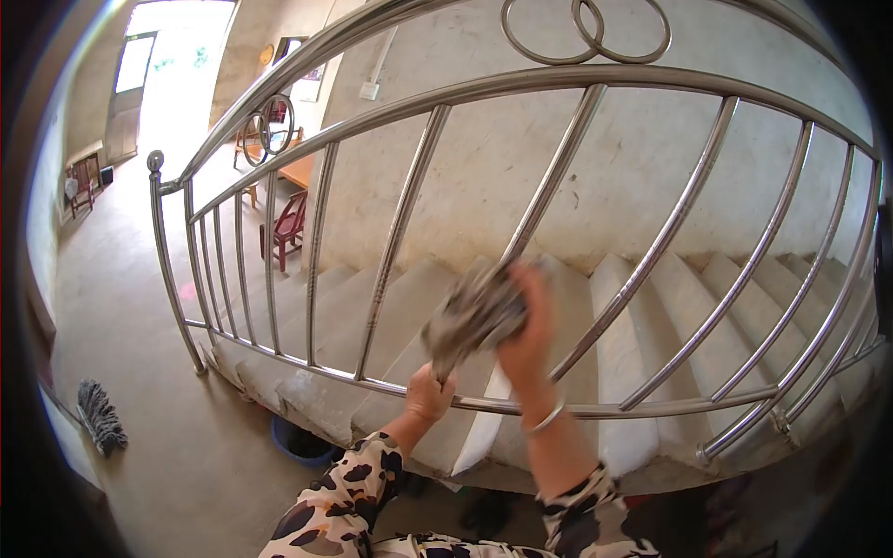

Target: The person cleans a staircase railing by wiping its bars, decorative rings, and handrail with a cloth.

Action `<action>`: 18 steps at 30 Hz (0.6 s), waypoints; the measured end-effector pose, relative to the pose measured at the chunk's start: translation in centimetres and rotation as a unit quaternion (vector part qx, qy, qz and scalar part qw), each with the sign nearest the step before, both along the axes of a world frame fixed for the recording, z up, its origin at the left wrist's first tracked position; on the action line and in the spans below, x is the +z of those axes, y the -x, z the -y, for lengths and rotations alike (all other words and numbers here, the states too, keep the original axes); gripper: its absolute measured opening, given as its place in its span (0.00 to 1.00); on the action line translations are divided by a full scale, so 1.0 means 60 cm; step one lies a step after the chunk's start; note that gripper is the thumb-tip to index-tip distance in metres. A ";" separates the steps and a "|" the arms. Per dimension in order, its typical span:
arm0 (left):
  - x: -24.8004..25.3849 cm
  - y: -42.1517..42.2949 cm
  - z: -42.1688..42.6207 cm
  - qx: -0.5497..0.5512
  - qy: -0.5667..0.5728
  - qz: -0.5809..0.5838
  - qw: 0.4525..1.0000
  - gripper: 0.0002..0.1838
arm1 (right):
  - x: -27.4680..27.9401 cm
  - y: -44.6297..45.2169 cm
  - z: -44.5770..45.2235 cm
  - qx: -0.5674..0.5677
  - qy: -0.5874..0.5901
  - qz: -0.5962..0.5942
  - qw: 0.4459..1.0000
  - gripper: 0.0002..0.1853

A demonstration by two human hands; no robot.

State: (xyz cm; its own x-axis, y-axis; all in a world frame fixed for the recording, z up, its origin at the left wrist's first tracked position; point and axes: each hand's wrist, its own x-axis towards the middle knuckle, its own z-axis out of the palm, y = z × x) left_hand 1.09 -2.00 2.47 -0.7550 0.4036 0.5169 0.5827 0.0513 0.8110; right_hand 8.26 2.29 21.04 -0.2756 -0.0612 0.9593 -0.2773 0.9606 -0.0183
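A grey-brown rag (476,316), blurred by motion, is bunched around an upright metal bar (555,167) of the stair railing. My right hand (528,330) is closed on the rag from the right side, pressing it to the bar. Lower down, by the bottom rail (577,409), my left hand (430,394) is closed where the rag's hanging end reaches it. Its fingertips are partly hidden, and whether it also touches the rail I cannot tell.
Concrete stairs (614,325) rise to the right behind the railing. A blue basin (302,445) stands below the stair edge. A grey mop head (100,417) lies on the floor at left. Red chairs (286,225) and a bright doorway (181,79) are farther back.
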 end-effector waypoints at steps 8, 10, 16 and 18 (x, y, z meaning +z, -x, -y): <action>0.011 -0.004 0.008 -0.004 -0.034 0.037 0.999 0.09 | 0.261 0.060 -0.006 0.025 0.042 -0.075 0.996 0.24; 0.012 -0.004 0.008 -0.014 -0.036 0.033 0.999 0.09 | 0.208 0.064 -0.008 -0.004 -0.023 -0.102 0.995 0.25; 0.000 0.002 0.005 -0.020 0.039 0.032 0.999 0.08 | -0.089 0.016 0.019 -0.093 -0.021 0.078 0.992 0.25; -0.036 0.024 -0.030 0.008 -0.041 -0.129 0.991 0.11 | -0.149 -0.011 0.026 -0.073 -0.017 0.154 0.985 0.26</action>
